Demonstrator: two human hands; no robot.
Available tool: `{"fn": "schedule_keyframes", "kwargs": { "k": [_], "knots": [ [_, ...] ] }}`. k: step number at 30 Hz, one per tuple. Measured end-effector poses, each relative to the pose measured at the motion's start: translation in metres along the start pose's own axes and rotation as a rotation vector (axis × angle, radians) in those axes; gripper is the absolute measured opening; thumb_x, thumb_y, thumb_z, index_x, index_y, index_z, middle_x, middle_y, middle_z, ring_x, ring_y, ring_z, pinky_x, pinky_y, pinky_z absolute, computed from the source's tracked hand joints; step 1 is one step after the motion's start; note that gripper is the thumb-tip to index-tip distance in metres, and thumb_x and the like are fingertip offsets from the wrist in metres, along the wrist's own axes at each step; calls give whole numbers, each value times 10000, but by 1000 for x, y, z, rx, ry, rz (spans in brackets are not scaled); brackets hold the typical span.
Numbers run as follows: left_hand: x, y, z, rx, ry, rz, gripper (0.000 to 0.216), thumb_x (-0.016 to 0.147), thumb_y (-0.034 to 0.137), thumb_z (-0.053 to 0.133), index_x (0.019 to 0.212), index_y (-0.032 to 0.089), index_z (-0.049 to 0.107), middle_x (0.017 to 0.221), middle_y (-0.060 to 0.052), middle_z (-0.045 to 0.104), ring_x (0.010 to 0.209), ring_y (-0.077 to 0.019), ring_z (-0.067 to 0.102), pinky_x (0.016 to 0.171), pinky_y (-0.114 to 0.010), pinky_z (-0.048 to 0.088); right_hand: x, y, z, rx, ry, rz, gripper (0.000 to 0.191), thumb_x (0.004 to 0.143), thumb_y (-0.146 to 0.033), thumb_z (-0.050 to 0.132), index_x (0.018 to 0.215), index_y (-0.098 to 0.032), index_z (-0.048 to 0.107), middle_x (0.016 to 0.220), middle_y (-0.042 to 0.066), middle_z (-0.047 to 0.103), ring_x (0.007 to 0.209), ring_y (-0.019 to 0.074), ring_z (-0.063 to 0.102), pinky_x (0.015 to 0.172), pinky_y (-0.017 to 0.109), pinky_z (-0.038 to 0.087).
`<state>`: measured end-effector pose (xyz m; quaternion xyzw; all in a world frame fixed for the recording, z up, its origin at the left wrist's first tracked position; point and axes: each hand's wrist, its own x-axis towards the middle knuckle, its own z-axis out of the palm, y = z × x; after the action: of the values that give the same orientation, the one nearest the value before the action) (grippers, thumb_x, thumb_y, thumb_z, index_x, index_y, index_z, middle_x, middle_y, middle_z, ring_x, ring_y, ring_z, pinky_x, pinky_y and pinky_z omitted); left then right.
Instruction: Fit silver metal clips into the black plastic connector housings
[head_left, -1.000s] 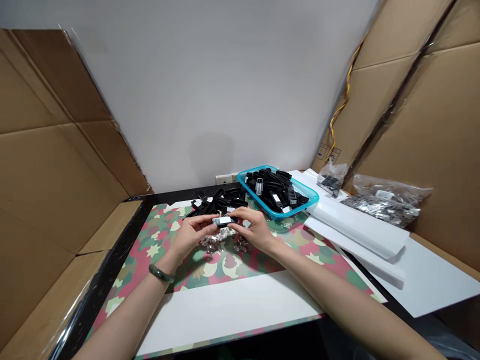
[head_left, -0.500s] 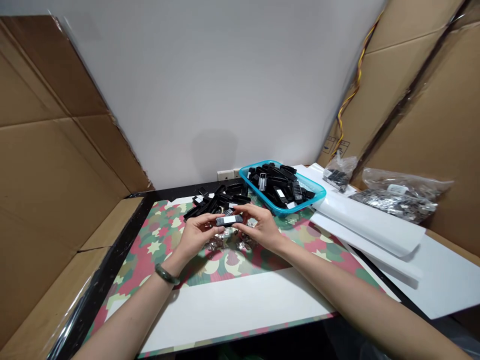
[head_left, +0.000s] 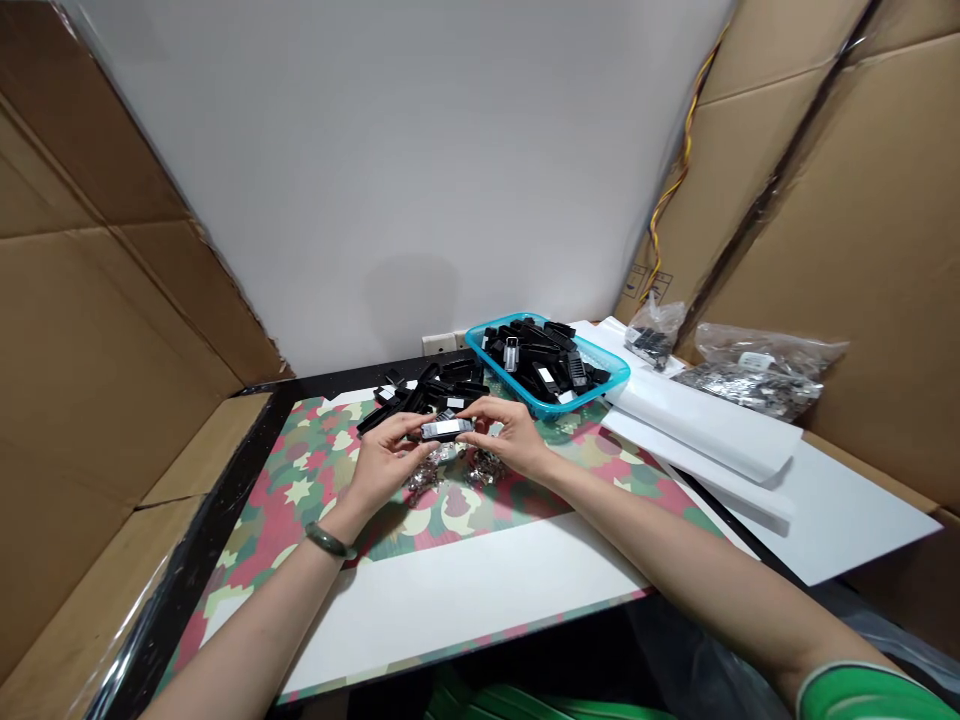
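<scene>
Between both hands, above the patterned board, is a small black plastic case with a white strip along its face. My left hand pinches its left end between thumb and fingers. My right hand grips the right end the same way. Under the hands lie two small heaps of shiny metal pieces, partly hidden by the fingers. Right behind the hands is a loose pile of similar black cases, some with white strips.
A blue basket full of black cases stands behind and to the right. White sheets lie at the right, one curled. Beyond them are a small clear bag and a larger bag of metal parts. Cardboard walls flank both sides.
The view has shifted, so the whole scene sits a little farther left and higher. Both hands keep hold of the black case, with little change in grip. A green sleeve now shows.
</scene>
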<state>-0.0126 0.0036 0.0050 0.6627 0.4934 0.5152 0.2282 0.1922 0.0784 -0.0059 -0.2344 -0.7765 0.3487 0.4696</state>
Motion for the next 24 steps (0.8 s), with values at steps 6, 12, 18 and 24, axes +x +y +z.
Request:
{"fn": "schedule_keyframes", "kwargs": {
  "k": [6, 12, 18, 24],
  "knots": [
    [-2, 1, -3, 239, -12, 387, 371, 860, 178, 628, 1218, 260, 681, 1140, -94, 691, 1057, -213, 653, 901, -367, 556, -1, 1, 5, 225, -69, 241, 365, 725, -462, 792, 909, -150, 747, 756, 37, 690, 571, 130, 579, 554, 260, 461],
    [-5, -1, -4, 266, 119, 350, 253, 864, 157, 600, 1058, 231, 745, 991, -77, 740, 883, -197, 698, 764, -311, 578, 2, -4, -2, 23, -3, 152, 233, 858, -382, 669, 888, -155, 713, 745, 25, 669, 621, 128, 551, 590, 253, 425],
    [-3, -6, -5, 334, 262, 241, 198, 824, 179, 632, 990, 201, 739, 934, -60, 739, 801, -187, 690, 732, -310, 578, 1, -18, -13, -518, -350, -62, 99, 773, -203, 712, 684, -164, 689, 751, 37, 586, 729, 166, 529, 644, 276, 374],
    [-3, -3, -5, 332, 254, 297, 245, 801, 113, 573, 932, 219, 750, 929, -51, 753, 867, -203, 699, 779, -336, 575, -5, -17, -4, -683, -506, -53, 183, 760, -92, 651, 590, -159, 640, 721, 43, 555, 638, 141, 466, 572, 271, 318]
  ]
}}
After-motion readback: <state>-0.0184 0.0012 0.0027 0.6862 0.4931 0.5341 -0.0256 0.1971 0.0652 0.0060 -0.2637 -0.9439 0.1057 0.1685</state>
